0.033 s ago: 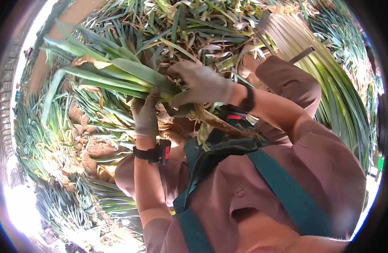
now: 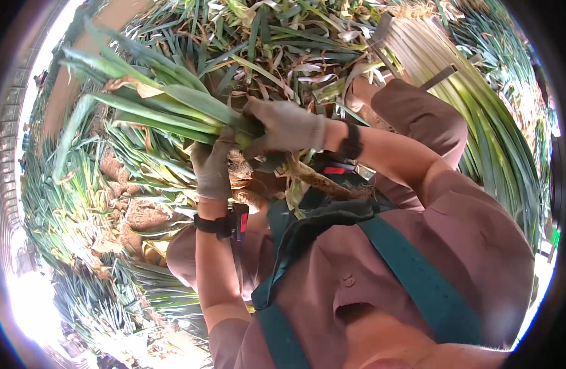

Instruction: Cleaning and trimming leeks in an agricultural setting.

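A leek [image 2: 190,114] lies across my lap, its green leaves fanning out to the upper left. Its pale, soil-stained shaft and roots [image 2: 323,179] point lower right, toward my body. My left hand [image 2: 214,165], in a grey glove, is closed around the leek where the leaves begin, thumb on top. Just to the right, my gloved right hand [image 2: 288,126] has its fingers curled round the leaf base of the same leek. Exactly which leaves lie under the right fingers is hidden. Torn leaf strips [image 2: 295,197] hang by the shaft.
At right, cleaned leeks [image 2: 473,104] lie side by side between metal brackets [image 2: 439,80]. Discarded leaves [image 2: 283,43] cover the ground ahead. Untrimmed leeks with soil-caked roots [image 2: 141,215] are heaped at left. My bent knee [image 2: 424,114] stands beside the bracketed leeks.
My right hand has shifted slightly left and closed round the leaf base; it was blurred and more spread before. The left hand and leek have barely moved.
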Tool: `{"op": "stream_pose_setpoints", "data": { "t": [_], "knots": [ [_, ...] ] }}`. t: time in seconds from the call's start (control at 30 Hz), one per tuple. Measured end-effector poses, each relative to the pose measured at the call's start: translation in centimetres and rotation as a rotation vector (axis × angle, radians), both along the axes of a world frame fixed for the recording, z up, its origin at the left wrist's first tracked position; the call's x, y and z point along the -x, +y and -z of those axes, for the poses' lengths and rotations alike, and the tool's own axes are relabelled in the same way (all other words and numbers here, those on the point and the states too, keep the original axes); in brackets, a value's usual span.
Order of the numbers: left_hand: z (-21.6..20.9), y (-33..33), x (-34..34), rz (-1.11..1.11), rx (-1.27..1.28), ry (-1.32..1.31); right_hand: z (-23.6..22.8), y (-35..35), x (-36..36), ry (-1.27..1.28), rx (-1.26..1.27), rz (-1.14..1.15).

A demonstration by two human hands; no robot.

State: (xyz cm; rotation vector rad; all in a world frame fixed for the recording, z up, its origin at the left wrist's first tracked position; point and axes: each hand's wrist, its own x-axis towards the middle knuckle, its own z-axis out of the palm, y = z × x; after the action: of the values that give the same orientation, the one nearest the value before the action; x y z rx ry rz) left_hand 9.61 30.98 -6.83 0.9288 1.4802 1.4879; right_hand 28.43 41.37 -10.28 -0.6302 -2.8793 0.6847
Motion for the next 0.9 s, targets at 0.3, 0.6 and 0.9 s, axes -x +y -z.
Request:
{"op": "stream_pose_setpoints", "data": {
  "t": [0.3, 0.6, 0.9],
  "knots": [
    [2.7, -3.3, 1.8, 0.0, -0.029, 0.211, 2.2, -3.1, -11.7, -0.405, 0.086, 0.006],
    [-2.5, -2.9, 1.0, 0.016, -0.231, -0.198, -3.2, -6.5, -7.7, 0.323, 0.829, 0.133],
    [-4.9, -1.4, -1.2, -0.346, -0.166, -0.372, -2.9, -6.5, -2.5, 0.616, 0.942, 0.195]
  ]
}}
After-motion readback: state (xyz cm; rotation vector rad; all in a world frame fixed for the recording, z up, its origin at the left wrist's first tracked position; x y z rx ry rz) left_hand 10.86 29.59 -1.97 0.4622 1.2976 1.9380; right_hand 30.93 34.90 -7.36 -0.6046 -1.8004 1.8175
